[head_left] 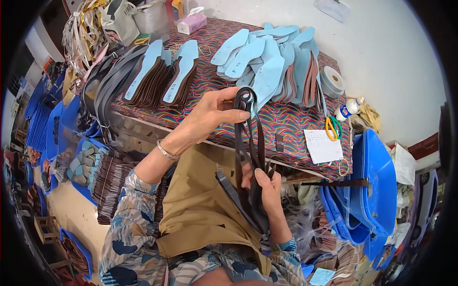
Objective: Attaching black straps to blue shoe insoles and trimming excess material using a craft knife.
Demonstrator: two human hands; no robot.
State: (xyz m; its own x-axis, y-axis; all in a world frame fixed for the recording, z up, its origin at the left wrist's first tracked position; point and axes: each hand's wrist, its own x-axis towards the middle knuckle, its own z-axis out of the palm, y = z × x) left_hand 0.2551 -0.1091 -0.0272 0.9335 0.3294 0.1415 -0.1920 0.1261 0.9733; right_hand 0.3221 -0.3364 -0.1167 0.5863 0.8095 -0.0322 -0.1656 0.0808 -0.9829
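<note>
At the far left, nested blue trays (34, 124) stand in a stack, their contents too blurred to tell. Nearer, a blue tray (85, 193) on the floor holds grey and pale-blue pieces, and a lower blue tray (84, 250) holds brown ones. Dark strips (109, 88) drape over the left end of a table covered in a wavy, multicoloured cloth (286, 124); just beside them lie two stacks of brown pieces (182, 71), each topped in light blue. In the centre, the left hand (210, 112) reaches over the table's front edge, thumb and fingers pinched on the ringed upper end of some long black straps (260, 145). The straps hang between the hands, their long axis running from the table down toward the wearer's body and slightly rightward. The right hand (271, 193), lower and closer to the body, is curled around their lower part, thumb on the near side, its other fingers partly hidden. Beyond the straps lies a heap of light-blue pieces (269, 76). Farther right are a sheet of paper (323, 145), yellow-and-green-handled scissors (330, 131) and, beside the table, tilted blue bins (381, 167), their insides mostly hidden.
</note>
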